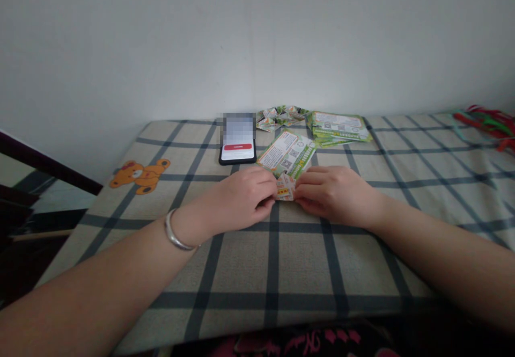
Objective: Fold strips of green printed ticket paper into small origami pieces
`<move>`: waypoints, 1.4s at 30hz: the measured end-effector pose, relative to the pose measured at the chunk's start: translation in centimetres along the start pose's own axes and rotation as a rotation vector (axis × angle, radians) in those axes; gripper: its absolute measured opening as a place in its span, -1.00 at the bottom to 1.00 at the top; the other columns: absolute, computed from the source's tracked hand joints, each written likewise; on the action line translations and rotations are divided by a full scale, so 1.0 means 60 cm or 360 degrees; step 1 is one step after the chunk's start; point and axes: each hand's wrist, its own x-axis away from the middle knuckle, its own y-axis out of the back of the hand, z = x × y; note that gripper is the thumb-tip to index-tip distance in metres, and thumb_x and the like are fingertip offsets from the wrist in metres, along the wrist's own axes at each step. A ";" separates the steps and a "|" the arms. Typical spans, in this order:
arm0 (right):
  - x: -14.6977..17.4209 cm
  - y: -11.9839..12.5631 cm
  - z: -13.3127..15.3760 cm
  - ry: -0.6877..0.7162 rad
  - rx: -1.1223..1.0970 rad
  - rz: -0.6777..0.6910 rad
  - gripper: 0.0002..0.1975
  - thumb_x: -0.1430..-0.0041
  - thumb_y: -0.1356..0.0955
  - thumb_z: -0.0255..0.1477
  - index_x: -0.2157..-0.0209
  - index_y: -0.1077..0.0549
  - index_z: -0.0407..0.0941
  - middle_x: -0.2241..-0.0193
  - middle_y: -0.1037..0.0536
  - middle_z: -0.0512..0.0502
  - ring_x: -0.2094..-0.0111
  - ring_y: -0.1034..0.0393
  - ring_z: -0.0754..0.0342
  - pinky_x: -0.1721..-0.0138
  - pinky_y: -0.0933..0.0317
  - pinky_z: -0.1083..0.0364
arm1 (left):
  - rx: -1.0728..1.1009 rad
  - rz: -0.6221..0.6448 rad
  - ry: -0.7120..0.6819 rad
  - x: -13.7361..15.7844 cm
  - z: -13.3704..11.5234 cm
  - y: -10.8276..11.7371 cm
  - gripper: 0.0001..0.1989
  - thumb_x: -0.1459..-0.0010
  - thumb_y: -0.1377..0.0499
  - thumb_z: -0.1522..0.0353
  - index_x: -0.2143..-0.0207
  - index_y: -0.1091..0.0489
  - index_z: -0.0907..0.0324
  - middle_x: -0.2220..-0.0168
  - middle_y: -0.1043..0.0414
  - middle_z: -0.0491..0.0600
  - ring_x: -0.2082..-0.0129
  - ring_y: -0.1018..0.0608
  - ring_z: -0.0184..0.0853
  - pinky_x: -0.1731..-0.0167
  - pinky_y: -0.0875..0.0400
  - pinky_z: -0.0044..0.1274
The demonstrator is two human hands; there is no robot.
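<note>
Between my two hands is a small folded piece of printed paper (285,187), white and orange with yellow and red print. My left hand (250,195), with a silver bangle on the wrist, pinches its left edge. On its right edge the fingers of my right hand (332,191) are closed. Just behind the folded paper, a green and white printed leaflet (286,150) lies flat and tilted, partly hidden by my hands. My fingertips cover the sides of the folded piece.
A phone (238,153) with a lit screen lies behind my left hand. Crumpled-looking folded papers (281,115) and a stack of leaflets (341,126) rest by the wall. An orange bear picture (140,176) is at left on the checked tablecloth (225,271); red and green strands (488,123) lie far right.
</note>
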 end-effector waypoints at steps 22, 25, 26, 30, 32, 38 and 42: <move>-0.015 -0.007 0.012 -0.0263 -0.0292 -0.0036 -0.81 -0.27 -0.27 -0.40 0.32 -0.48 -0.18 0.40 -0.47 -0.09 0.36 -0.33 0.07 0.31 -0.13 0.10 | -0.0102 0.0058 0.0325 -0.008 -0.022 0.000 -0.86 -0.23 -0.17 0.38 0.37 -0.46 0.25 0.38 -0.44 -0.01 0.33 -0.46 -0.25 0.31 -0.36 -0.41; -0.018 -0.009 0.013 -0.0282 -0.0324 -0.0021 -0.76 -0.31 -0.26 -0.40 0.31 -0.52 -0.18 0.39 -0.48 -0.10 0.35 -0.34 0.08 0.30 -0.14 0.10 | -0.0010 0.0043 0.0369 -0.010 -0.019 -0.003 -0.86 -0.24 -0.16 0.39 0.34 -0.47 0.27 0.37 -0.44 -0.01 0.31 -0.46 -0.26 0.28 -0.36 -0.42; -0.018 -0.010 0.012 -0.0286 -0.0345 -0.0020 -0.76 -0.31 -0.26 -0.40 0.31 -0.53 -0.18 0.40 -0.48 -0.10 0.36 -0.34 0.09 0.31 -0.14 0.11 | 0.0025 0.0031 0.0363 -0.010 -0.017 -0.005 -0.86 -0.24 -0.16 0.39 0.34 -0.47 0.27 0.37 -0.44 -0.01 0.31 -0.46 -0.27 0.28 -0.36 -0.42; -0.020 -0.016 0.006 -0.0317 -0.0452 -0.0041 -0.79 -0.28 -0.29 -0.44 0.37 -0.53 -0.19 0.43 -0.47 -0.08 0.39 -0.33 0.12 0.35 -0.14 0.13 | 0.0144 -0.0016 0.0314 -0.008 -0.009 -0.009 -0.87 -0.24 -0.17 0.39 0.34 -0.48 0.26 0.35 -0.43 -0.02 0.30 -0.46 -0.31 0.28 -0.36 -0.47; -0.020 -0.018 0.002 -0.0333 -0.0508 -0.0054 -0.80 -0.27 -0.31 -0.44 0.39 -0.52 -0.18 0.43 -0.47 -0.07 0.40 -0.33 0.13 0.35 -0.14 0.14 | 0.0158 -0.0029 0.0317 -0.007 -0.006 -0.010 -0.87 -0.24 -0.17 0.39 0.33 -0.48 0.25 0.33 -0.42 -0.02 0.29 -0.46 -0.32 0.28 -0.36 -0.48; -0.022 -0.022 -0.003 -0.0291 -0.0562 -0.0076 -0.80 -0.29 -0.29 -0.44 0.38 -0.51 -0.17 0.43 -0.46 -0.06 0.39 -0.32 0.13 0.34 -0.15 0.15 | 0.0130 -0.0022 0.0298 -0.009 -0.003 -0.010 -0.87 -0.24 -0.18 0.38 0.35 -0.48 0.23 0.36 -0.43 -0.05 0.30 -0.47 -0.34 0.29 -0.37 -0.49; -0.022 -0.025 -0.003 -0.0268 -0.0558 -0.0102 -0.80 -0.29 -0.29 -0.44 0.38 -0.50 -0.18 0.44 -0.44 -0.05 0.40 -0.29 0.14 0.35 -0.12 0.15 | 0.0101 0.0000 0.0299 -0.010 -0.005 -0.008 -0.90 -0.21 -0.20 0.40 0.32 -0.49 0.24 0.36 -0.44 -0.03 0.31 -0.48 -0.32 0.28 -0.38 -0.47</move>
